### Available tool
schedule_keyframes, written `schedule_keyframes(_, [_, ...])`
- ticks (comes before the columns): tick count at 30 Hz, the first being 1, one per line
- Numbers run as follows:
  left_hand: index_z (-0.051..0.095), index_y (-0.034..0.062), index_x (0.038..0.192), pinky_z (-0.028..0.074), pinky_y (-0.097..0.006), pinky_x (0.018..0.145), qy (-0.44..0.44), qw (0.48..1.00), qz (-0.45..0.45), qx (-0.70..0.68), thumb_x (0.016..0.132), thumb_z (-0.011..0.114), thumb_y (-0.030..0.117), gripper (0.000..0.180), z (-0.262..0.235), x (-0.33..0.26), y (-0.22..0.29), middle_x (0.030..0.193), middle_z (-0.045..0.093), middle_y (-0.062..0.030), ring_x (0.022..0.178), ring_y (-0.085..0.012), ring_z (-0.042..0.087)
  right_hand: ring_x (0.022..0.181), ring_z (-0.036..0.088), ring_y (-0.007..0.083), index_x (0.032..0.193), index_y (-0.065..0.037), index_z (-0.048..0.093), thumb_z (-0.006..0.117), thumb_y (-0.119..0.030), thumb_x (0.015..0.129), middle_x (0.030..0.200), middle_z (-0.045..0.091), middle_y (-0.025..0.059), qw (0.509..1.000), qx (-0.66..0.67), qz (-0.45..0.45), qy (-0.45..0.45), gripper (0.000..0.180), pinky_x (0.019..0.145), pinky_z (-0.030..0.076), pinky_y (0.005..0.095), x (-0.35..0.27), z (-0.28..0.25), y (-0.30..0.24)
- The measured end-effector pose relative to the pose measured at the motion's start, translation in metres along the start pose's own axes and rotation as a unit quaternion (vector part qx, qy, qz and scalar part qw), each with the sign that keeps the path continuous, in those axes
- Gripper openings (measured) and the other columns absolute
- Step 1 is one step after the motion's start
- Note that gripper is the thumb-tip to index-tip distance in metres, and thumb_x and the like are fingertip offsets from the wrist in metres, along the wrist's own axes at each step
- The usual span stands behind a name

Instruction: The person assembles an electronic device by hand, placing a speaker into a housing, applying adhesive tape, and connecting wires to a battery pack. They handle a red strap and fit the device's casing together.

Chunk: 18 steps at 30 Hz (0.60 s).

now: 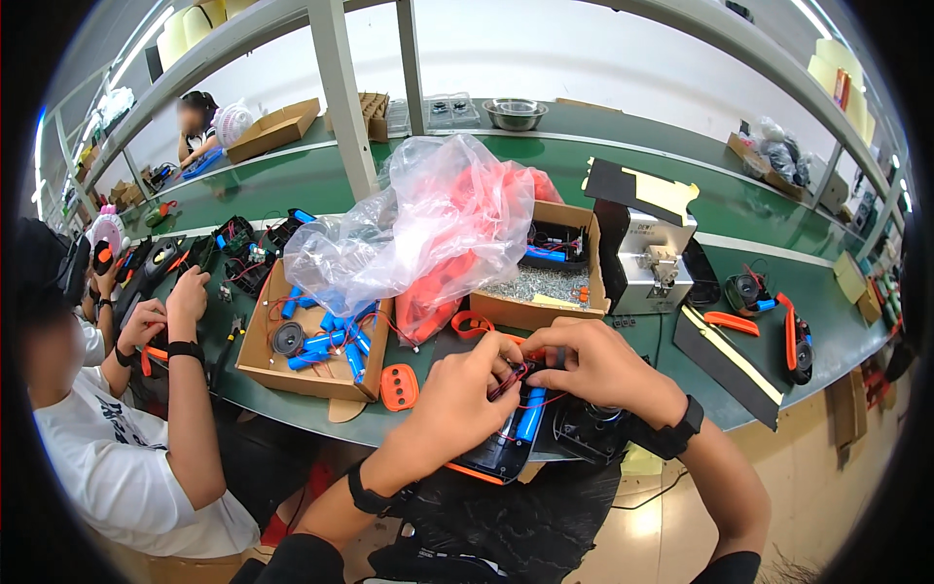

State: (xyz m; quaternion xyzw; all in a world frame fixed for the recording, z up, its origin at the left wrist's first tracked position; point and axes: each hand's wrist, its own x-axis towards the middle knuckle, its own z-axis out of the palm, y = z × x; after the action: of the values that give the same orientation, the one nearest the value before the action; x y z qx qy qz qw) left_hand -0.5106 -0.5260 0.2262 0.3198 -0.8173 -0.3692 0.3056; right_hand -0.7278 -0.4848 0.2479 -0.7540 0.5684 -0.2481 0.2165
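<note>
Both my hands meet over a black plastic housing (493, 450) with an orange edge, at the front edge of the bench. A blue cylindrical battery (530, 416) lies in it, with thin red wires around. My left hand (465, 389) is closed, fingertips pinching dark and red wires (504, 378) above the housing. Beside it my right hand (601, 362) is closed too, thumb and forefinger together; its fingers hide what they pinch. Just right of the housing lies another black part (587, 433), partly under my right wrist. An orange panel with holes (399, 386) rests left of my left hand.
A cardboard box (255, 355) holds blue batteries and a speaker. Clear and red plastic bags (428, 229) lie beside another box (540, 313) of small parts. A metal machine (652, 255) stands behind my right hand. At left, a co-worker (117, 428) handles parts.
</note>
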Motion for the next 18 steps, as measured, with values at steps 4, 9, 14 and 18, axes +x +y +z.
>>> schedule_keyframes(4, [0.062, 0.002, 0.11, 0.054, -0.032, 0.066, 0.033, 0.999, -0.011, 0.029, 0.083, 0.078, 0.006, 0.032, 0.008, -0.011, 0.006, 0.084, 0.072, -0.0111, 0.074, -0.0217, 0.07, 0.074, 0.067, 0.0264, 0.11, -0.02, 0.075, 0.084, -0.019, 0.078, 0.083, 0.065, 0.0049, 0.998, -0.066, -0.007, 0.019, 0.033, 0.065, 0.051, 0.0413, 0.0, 0.001, -0.011])
schedule_keyframes(9, [0.065, 0.0021, 0.102, 0.052, -0.032, 0.063, 0.121, 0.978, 0.119, 0.122, 0.082, 0.079, 0.007, 0.026, 0.008, -0.016, 0.001, 0.085, 0.072, -0.0094, 0.068, -0.0216, 0.065, 0.072, 0.069, 0.0266, 0.109, -0.015, 0.074, 0.081, -0.017, 0.08, 0.077, 0.066, 0.0047, 0.991, -0.113, -0.029, 0.069, 0.03, 0.062, 0.05, 0.042, -0.004, 0.008, -0.02])
schedule_keyframes(14, [0.065, 0.0032, 0.1, 0.046, -0.031, 0.056, 0.076, 0.996, 0.035, 0.016, 0.081, 0.08, 0.006, 0.025, 0.005, -0.019, -0.002, 0.084, 0.074, -0.0082, 0.06, -0.0149, 0.057, 0.063, 0.069, 0.0277, 0.095, -0.005, 0.077, 0.075, -0.019, 0.083, 0.067, 0.069, 0.0077, 0.996, 0.013, 0.065, 0.067, 0.018, 0.06, 0.052, 0.0404, -0.015, 0.022, -0.03])
schedule_keyframes(18, [0.065, 0.001, 0.101, 0.039, -0.026, 0.05, 0.049, 0.998, -0.031, -0.019, 0.084, 0.079, 0.006, 0.023, -0.004, -0.02, 0.003, 0.083, 0.078, -0.0079, 0.051, -0.0069, 0.05, 0.062, 0.071, 0.0264, 0.087, -0.001, 0.077, 0.072, -0.021, 0.086, 0.069, 0.072, 0.0122, 0.982, 0.087, 0.154, 0.066, 0.021, 0.062, 0.054, 0.0373, -0.016, 0.03, -0.045])
